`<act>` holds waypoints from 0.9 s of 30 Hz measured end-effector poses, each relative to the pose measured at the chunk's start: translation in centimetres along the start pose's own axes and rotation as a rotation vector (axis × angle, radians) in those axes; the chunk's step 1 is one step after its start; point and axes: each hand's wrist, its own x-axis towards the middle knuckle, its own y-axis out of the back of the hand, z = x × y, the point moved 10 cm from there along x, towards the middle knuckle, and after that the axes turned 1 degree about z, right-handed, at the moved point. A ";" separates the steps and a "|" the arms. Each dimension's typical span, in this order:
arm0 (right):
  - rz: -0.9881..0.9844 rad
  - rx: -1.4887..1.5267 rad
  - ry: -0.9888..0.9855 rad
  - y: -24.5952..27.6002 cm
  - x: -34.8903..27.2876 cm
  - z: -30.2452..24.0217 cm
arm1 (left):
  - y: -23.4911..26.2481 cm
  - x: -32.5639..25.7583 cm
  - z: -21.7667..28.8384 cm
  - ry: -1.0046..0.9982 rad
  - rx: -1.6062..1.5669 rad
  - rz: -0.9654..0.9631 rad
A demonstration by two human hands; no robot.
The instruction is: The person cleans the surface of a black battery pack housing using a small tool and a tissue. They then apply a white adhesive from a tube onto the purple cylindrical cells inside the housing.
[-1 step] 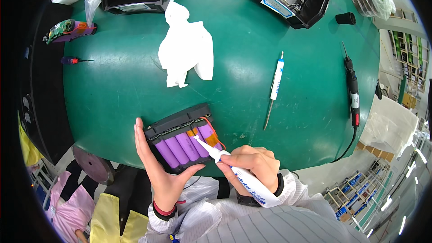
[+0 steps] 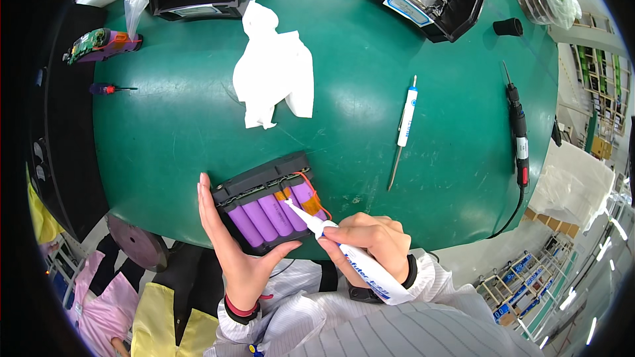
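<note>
Left hand [image 2: 239, 251] is cupping the near-left edge of the battery pack [image 2: 271, 201], fingers open along its side. Right hand [image 2: 370, 241] is clamping a white tube [image 2: 350, 254], nozzle touching the purple cells. Pack is lying at the green table's [image 2: 364, 92] near edge.

I am cupping my left hand [image 2: 235, 251] around the near left corner of a black battery pack [image 2: 268, 201] with purple cells, while my right hand [image 2: 370, 241] is gripping a white tube [image 2: 344, 248], its nozzle touching the cells. Beyond my hands, crumpled white paper [image 2: 274, 69] is lying on the green mat [image 2: 370, 92].
</note>
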 end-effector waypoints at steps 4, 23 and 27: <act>-0.003 -0.020 0.000 -0.1 0.0 0.0 | 0.0 -0.1 -0.2 0.004 -0.002 0.007; -0.008 -0.061 0.011 0.1 0.1 -0.1 | -0.1 -0.1 -0.2 -0.003 0.009 0.011; -0.013 -0.064 0.008 0.1 0.1 -0.1 | 0.0 0.0 -0.1 0.001 0.008 0.011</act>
